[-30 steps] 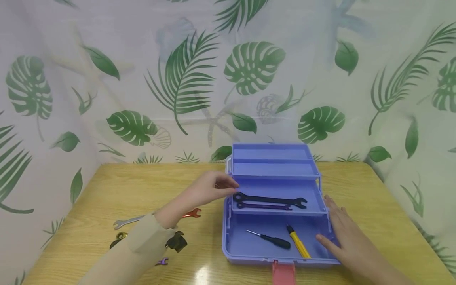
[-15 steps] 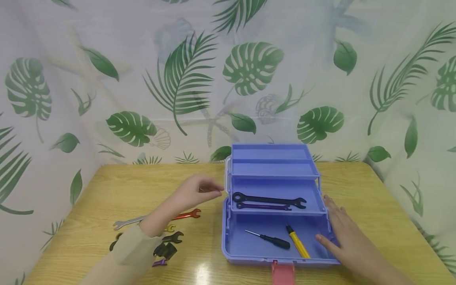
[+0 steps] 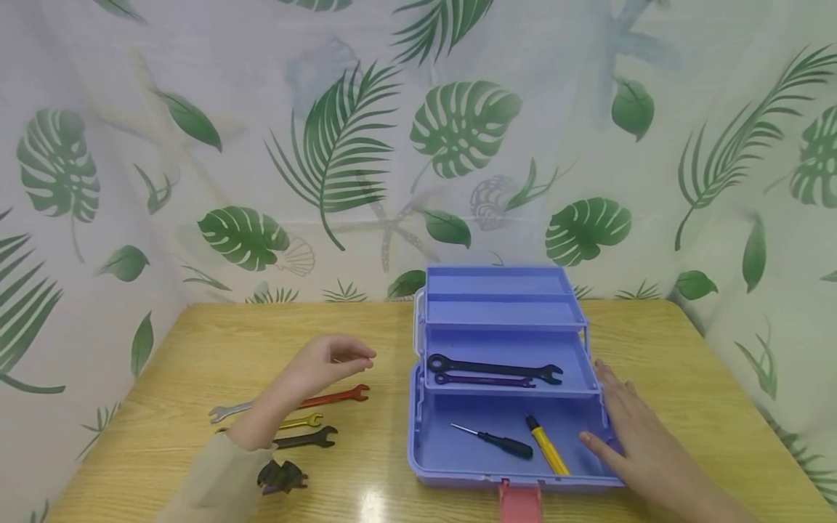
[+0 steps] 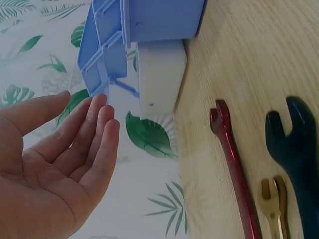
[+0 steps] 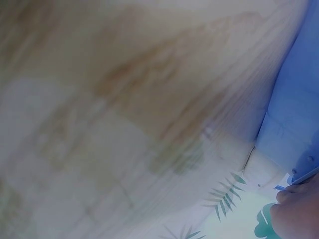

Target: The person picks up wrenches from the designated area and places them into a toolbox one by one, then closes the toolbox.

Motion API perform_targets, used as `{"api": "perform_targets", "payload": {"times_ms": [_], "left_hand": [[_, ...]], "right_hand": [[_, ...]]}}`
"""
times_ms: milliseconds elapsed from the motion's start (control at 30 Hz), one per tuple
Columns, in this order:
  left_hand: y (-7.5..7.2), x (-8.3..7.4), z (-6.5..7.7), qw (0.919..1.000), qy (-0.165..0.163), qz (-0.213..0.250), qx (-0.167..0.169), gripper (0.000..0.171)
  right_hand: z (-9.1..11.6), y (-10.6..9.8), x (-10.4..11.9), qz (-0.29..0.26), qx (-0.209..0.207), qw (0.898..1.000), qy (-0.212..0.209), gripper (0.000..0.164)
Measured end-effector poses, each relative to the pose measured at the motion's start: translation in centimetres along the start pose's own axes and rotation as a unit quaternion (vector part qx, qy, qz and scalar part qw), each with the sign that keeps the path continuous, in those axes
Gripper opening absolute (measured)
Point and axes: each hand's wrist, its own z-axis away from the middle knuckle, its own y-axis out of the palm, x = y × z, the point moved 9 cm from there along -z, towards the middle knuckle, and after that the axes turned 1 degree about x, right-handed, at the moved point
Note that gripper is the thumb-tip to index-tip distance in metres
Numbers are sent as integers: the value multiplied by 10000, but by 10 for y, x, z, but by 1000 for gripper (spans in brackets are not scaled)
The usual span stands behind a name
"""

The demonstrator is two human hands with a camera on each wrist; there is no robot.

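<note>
An open toolbox (image 3: 458,478) is standing at one o'clock, partly filled.
Four tools (image 3: 490,367) are already lying inside; loose wrenches (image 3: 333,397) at eleven o'clock are seemingly left. The left hand (image 3: 323,367) is hovering, empty; the right hand (image 3: 631,428) is resting straight-fingered against the toolbox's three o'clock side.

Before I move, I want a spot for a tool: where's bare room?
Bare tabletop lies behind the left hand, toward the leafy backdrop, and between the red wrench and toolbox. The top tray looks bare. Wrenches crowd around the left forearm.

Gently bent fingers (image 4: 103,149), apart from red wrench (image 4: 235,172)
</note>
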Motion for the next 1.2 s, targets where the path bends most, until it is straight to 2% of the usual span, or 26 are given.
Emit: {"api": "perform_targets", "payload": {"times_ms": [233, 500, 700, 933, 1200], "left_hand": [[-11, 16, 10, 9996, -235, 134, -85, 28], [-12, 41, 18, 9973, -607, 355, -193, 30], [-15, 60, 21, 9956, -793, 299, -387, 29], [-23, 77, 27, 9957, -724, 152, -558, 31], [-34, 91, 38, 9934, -846, 70, -766, 30]], "right_hand": [[0, 2, -1, -3, 63, 10000, 49, 97], [-1, 3, -3, 17, 139, 9998, 142, 98], [-1, 3, -2, 37, 65, 10000, 63, 98], [0, 3, -2, 80, 12, 10000, 39, 97], [0, 3, -1, 62, 86, 9999, 114, 98]]}}
